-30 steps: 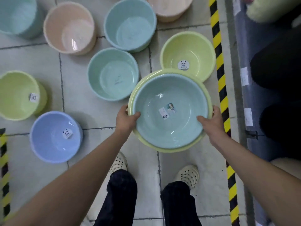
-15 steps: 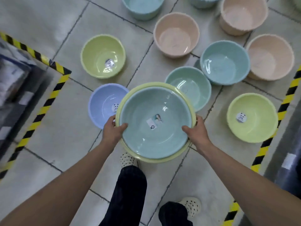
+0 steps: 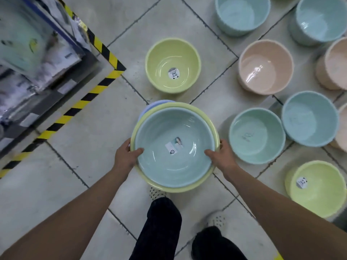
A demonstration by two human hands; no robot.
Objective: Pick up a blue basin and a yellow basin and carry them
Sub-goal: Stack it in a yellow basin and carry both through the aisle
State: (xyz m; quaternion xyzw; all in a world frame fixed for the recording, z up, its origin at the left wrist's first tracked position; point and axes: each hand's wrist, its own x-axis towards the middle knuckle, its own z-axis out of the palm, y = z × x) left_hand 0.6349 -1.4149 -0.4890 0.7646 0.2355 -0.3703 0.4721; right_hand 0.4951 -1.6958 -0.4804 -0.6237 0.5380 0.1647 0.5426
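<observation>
A pale blue basin (image 3: pixel 169 132) with a small label inside sits nested in a wider yellow basin (image 3: pixel 199 113), whose rim shows all round it. Both are held up above the tiled floor, in front of my legs. My left hand (image 3: pixel 126 158) grips the stacked rims on the left, thumb over the blue rim. My right hand (image 3: pixel 223 158) grips the rims on the right the same way.
A lilac basin (image 3: pixel 150 107) on the floor peeks out behind the stack. Loose basins stand ahead and right: yellow (image 3: pixel 173 65), pink (image 3: pixel 265 67), teal (image 3: pixel 256 135), blue (image 3: pixel 309 118), yellow (image 3: pixel 317 188). A shelf (image 3: pixel 33 59) behind black-yellow floor tape (image 3: pixel 82 102) is at left.
My view has swung left while I carry the stack; the floor basins have slid to the right, the shelf has come in at left, and the lilac basin is now hidden behind the stack.
</observation>
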